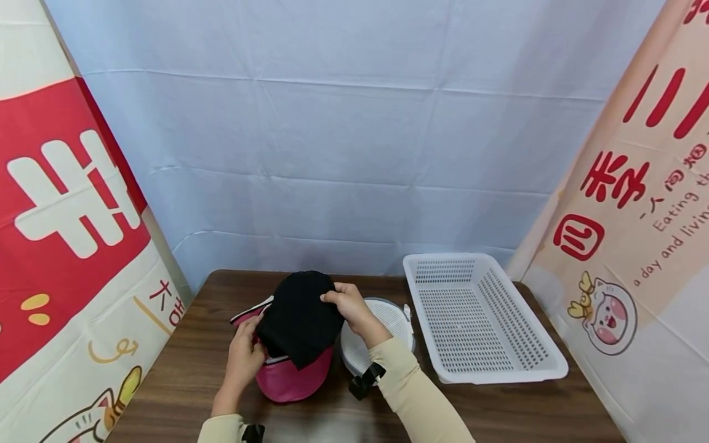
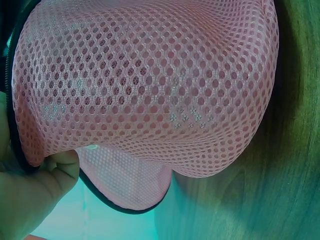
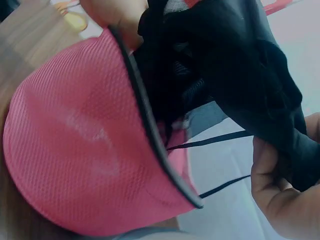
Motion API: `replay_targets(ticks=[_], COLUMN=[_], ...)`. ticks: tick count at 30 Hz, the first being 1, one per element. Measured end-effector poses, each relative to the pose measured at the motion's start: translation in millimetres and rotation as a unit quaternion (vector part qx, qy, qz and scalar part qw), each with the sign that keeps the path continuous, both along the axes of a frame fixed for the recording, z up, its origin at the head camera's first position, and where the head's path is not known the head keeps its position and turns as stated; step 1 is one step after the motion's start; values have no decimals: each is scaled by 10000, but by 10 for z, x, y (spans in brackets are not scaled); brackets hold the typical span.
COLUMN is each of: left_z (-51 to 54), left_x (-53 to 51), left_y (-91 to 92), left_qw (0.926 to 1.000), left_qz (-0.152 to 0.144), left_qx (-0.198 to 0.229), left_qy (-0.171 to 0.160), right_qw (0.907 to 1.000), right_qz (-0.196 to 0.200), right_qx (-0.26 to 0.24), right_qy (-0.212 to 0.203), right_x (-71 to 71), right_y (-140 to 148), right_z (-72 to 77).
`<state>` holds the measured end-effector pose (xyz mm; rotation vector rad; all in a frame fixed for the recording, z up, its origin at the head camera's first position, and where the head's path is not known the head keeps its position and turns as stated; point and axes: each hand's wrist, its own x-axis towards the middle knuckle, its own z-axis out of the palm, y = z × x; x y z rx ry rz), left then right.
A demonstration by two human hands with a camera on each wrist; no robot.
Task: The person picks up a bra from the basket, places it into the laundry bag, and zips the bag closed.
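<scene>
Right hand [image 1: 356, 311] pinches the black garment [image 1: 303, 312], probably soft, light, best held by edge, while left hand [image 1: 244, 352] grips the pink mesh bag [image 1: 295, 380].

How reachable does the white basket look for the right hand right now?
Probably yes: the right hand has the uncovered white basket to its right, with nothing tall between them. It grips the black cloth, though, so it may need to let go first.

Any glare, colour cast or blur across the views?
Head: pale glare on the table near the bottom edge. Left wrist: teal cast, though the pink bag shows clear mesh. Right wrist: slightly soft; black cloth loses detail in its darkest folds.
</scene>
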<state>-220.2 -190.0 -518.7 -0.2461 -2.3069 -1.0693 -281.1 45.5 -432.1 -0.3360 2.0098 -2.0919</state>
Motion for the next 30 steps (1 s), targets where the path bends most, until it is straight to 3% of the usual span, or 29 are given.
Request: replay_targets(ticks=[9, 18, 30], left_z=[24, -11, 20], left_x=[29, -1, 6], left_y=[-3, -20, -6], left_qw=[9995, 9989, 9959], left_qz=[-143, -471, -826], left_qx=[-54, 38, 350], left_qy=[-292, 56, 133], right_qw=[9989, 9964, 9925], right_qz=[127, 371, 454], right_qx=[418, 722, 1051], right_qy=[-161, -233, -424], right_x=[-42, -76, -143], right_y=[-12, -21, -46], right_z=[-132, -169, -225])
